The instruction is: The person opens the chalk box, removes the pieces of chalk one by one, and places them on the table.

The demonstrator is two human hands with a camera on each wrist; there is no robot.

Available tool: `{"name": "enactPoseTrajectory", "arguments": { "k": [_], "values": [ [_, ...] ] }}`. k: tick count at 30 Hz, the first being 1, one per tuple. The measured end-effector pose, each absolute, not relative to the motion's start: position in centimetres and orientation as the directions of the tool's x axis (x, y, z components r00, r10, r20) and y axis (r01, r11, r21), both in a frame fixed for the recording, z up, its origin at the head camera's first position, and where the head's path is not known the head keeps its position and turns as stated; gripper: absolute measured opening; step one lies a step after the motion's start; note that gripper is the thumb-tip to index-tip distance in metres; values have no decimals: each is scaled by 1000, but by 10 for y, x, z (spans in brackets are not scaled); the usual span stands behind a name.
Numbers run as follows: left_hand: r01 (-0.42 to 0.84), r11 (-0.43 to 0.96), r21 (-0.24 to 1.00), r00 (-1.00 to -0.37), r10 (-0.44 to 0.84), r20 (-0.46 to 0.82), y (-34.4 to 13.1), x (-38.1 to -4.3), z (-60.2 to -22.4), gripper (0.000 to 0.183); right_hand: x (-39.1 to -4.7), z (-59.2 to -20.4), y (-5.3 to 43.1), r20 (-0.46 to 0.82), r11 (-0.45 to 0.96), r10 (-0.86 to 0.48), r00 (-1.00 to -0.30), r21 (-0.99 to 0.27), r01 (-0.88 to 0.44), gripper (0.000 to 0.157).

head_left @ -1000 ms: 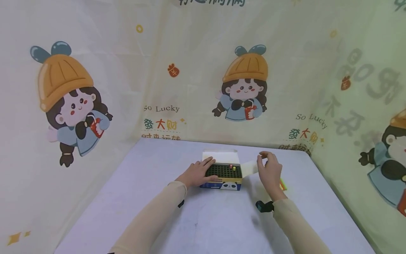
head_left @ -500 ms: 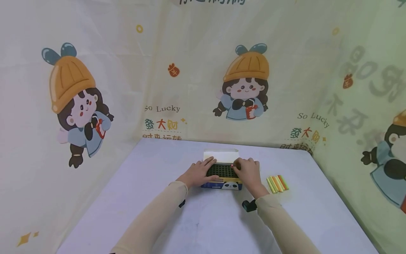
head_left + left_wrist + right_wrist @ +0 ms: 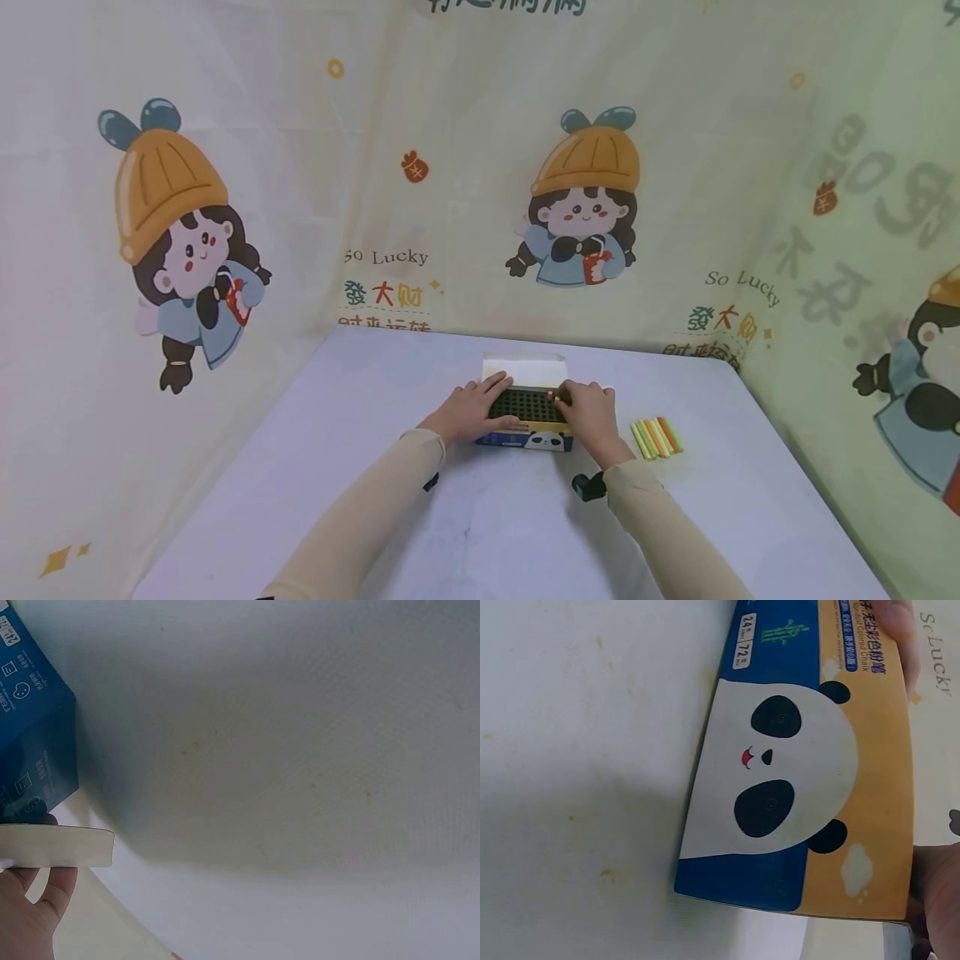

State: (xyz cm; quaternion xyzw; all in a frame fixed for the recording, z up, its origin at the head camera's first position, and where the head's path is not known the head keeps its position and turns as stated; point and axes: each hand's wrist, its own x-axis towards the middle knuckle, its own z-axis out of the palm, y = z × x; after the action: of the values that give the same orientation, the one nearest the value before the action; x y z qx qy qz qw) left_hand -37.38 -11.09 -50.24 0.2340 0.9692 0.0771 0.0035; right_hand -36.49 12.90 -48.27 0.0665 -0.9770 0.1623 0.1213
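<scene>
A blue and yellow chalk box with a panda face stands on the table, its lid folded back. Inside is a dark insert full of holes. My left hand grips the box's left side, thumb over the front edge and fingers toward the back. At the right end of the insert my right hand pinches a small chalk stick, largely hidden by the fingers. A pink chalk tip shows beside those fingertips. The panda front of the box fills the right wrist view.
Several yellow, orange and green chalk sticks lie side by side on the white table, right of the box. A patterned cloth hangs behind and along both sides.
My right hand has come left from beside the box to the insert's right end, uncovering the loose chalk sticks on the table. The left hand stays on the box.
</scene>
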Motion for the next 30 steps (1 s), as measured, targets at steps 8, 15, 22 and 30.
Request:
{"name": "enactPoseTrajectory", "arguments": {
  "k": [8, 15, 22, 30],
  "values": [
    [454, 877, 157, -890, 456, 27, -112, -376, -505, 91, -362, -478, 131, 251, 937, -109, -962, -297, -184, 19],
    [460, 874, 157, -887, 461, 34, -112, -375, -504, 90, -364, -474, 131, 233, 933, -76, -969, -327, -152, 24],
    [462, 874, 154, -886, 463, 31, -113, -375, -504, 91, -366, -477, 133, 219, 902, -52, -974, -409, -140, 29],
    [466, 871, 157, -884, 465, 44, -113, -377, -507, 90, -367, -477, 131, 165, 896, -50, -985, -429, -118, 23]
  ]
}}
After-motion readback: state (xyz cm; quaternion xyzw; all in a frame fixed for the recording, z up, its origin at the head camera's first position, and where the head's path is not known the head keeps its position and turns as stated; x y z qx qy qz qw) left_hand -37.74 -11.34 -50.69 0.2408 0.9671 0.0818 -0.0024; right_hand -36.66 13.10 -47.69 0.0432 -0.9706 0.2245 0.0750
